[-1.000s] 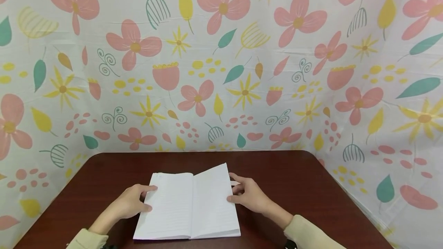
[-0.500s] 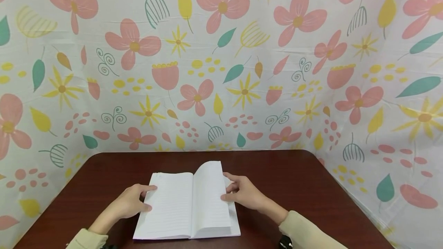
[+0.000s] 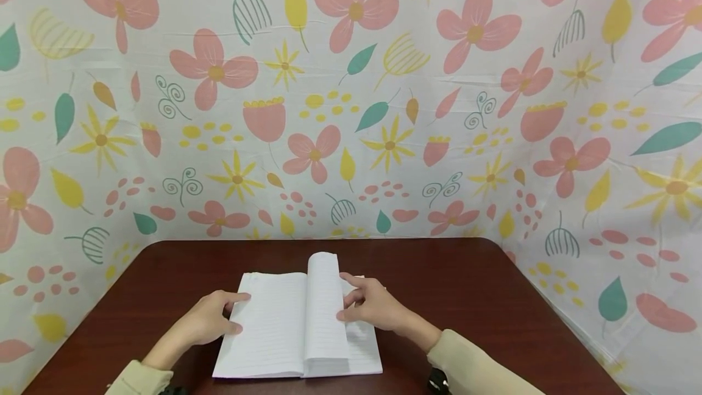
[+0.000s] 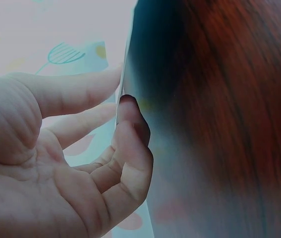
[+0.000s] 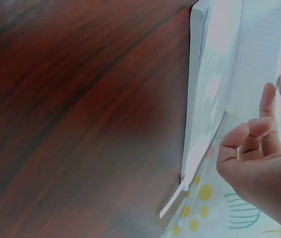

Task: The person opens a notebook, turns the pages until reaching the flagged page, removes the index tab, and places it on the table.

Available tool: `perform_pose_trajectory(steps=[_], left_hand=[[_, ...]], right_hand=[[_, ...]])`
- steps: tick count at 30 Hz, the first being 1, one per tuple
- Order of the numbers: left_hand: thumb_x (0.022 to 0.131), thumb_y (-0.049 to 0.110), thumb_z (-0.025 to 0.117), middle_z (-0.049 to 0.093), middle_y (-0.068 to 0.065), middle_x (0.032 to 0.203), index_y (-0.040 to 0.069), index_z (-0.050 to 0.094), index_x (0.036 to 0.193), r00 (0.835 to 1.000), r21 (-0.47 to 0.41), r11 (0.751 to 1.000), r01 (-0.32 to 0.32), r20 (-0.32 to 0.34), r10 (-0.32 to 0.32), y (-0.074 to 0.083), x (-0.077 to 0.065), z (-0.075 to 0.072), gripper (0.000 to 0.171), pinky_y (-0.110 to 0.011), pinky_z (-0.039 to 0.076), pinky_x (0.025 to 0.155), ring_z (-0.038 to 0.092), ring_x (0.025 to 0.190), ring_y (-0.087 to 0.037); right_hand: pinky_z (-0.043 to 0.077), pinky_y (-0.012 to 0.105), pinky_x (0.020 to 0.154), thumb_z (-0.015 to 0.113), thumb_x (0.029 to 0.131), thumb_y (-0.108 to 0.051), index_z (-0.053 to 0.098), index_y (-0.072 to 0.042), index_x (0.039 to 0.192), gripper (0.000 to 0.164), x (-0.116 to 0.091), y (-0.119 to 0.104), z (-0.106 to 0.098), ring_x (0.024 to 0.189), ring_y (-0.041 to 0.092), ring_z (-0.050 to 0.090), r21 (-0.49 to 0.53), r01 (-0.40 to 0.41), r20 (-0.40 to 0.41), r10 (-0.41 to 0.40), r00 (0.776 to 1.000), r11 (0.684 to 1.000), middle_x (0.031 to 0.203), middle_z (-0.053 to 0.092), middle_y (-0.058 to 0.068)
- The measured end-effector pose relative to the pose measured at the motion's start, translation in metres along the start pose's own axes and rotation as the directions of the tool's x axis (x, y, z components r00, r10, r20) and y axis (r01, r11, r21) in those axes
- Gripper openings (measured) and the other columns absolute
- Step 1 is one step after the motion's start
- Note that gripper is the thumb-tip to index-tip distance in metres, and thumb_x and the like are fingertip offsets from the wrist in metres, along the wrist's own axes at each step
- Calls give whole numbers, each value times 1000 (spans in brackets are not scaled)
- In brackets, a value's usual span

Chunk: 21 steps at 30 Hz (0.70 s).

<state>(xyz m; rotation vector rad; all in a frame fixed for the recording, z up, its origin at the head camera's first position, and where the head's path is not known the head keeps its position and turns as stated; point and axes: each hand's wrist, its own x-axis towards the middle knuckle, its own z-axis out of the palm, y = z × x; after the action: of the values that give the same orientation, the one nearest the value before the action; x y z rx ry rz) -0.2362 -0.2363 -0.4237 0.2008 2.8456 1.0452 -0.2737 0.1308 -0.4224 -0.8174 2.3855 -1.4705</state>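
A notebook (image 3: pixel 269 328) with lined white pages lies open on the table. My left hand (image 3: pixel 207 320) holds its left edge; in the left wrist view the thumb and some fingers are on the page side, while other fingers (image 4: pixel 135 158) curl behind the edge. A lifted page (image 3: pixel 325 309) stands curved over the right half; whether it is one leaf or more I cannot tell. My right hand (image 3: pixel 373 305) pinches that page's free edge, thumb on the near side. In the right wrist view the pinching fingertips (image 5: pixel 268 96) meet the page at the right.
Beneath the notebook is a dark red-brown wooden table (image 3: pixel 450 297). A white cloth (image 3: pixel 351 200) printed with flowers and leaves hangs behind and at both sides of it. A narrow white strip (image 5: pixel 172 201) sticks out from the notebook's far end.
My right hand has moved left, carrying the page's edge with it. The page now curls up more, uncovering the leaf beneath on the right. My left hand stays in place.
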Motion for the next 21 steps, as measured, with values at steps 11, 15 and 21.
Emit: perform_pose_trajectory(steps=[11, 15, 21], left_hand=[[78, -1, 90, 63, -9, 106, 4, 71, 136, 1000, 13, 1000, 4, -6, -4, 0, 1, 1, 61, -40, 49, 74, 54, 95, -27], [78, -2, 89, 61, -8, 102, 3, 71, 136, 1000, 8, 1000, 1, -8, -1, -1, 1, 1, 61, -40, 48, 73, 53, 93, -27], [78, -3, 89, 61, -10, 104, 3, 71, 135, 1000, 2, 1000, -3, -12, 3, -1, 0, 2, 61, -40, 48, 72, 53, 94, -28]], right_hand=[[45, 24, 70, 83, 91, -13, 36, 7, 160, 86, 10, -1, 11, 73, 11, 56, -14, 7, 48, -6, 999, 1000, 89, 77, 1], [42, 24, 68, 84, 90, -11, 36, 6, 160, 87, 13, -2, 15, 71, 12, 52, -1, 7, 56, -7, 998, 1000, 89, 76, 3], [39, 22, 65, 85, 88, -7, 35, 6, 161, 89, 17, -5, 21, 68, 11, 48, 26, 29, 75, -31, 997, 999, 87, 76, 5]])
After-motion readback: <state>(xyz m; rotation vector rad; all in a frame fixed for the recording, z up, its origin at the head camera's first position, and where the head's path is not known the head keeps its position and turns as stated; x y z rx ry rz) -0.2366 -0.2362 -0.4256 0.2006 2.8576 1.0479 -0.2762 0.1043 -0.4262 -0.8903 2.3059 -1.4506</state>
